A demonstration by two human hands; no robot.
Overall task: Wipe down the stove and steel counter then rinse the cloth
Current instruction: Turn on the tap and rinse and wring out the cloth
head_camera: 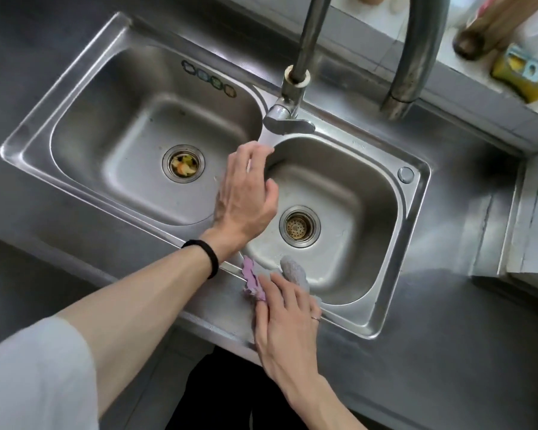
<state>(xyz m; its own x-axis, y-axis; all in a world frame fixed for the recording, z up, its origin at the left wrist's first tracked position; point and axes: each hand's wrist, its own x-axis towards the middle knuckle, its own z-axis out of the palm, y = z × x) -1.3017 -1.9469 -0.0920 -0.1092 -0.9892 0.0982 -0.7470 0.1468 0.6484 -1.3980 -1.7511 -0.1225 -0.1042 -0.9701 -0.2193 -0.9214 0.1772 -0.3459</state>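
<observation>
The cloth [251, 274], purple with a grey part, lies on the near rim of the sink [415, 243], at the near-left corner of the right basin [348, 193]. Its grey end hangs over the edge into that basin.

The right hand [288, 318] lies flat on the cloth, its fingers [280, 290] straight and close together, pressing it to the rim rather than curling round it. A ring [315, 318] shows on one finger.

The left hand [246, 193] reaches across above the divider between the two basins, palm down, fingers [249, 156] straight and loosely spread, holding nothing. Its fingertips are near the tap lever [288, 123] but apart from it. A black band [205, 257] circles the wrist and a pale sleeve [35, 377] covers the upper arm.

The left basin [131, 119] has food scraps in its drain [183, 162]; the right basin's drain [299, 226] holds a perforated strainer. Four small stickers [208, 79] sit on the left basin's far wall. The tap [305, 41] rises from the far rim. The steel tabletop [448, 336] surrounds the sink, and a yellow sponge [516, 79] lies on the far right ledge.
</observation>
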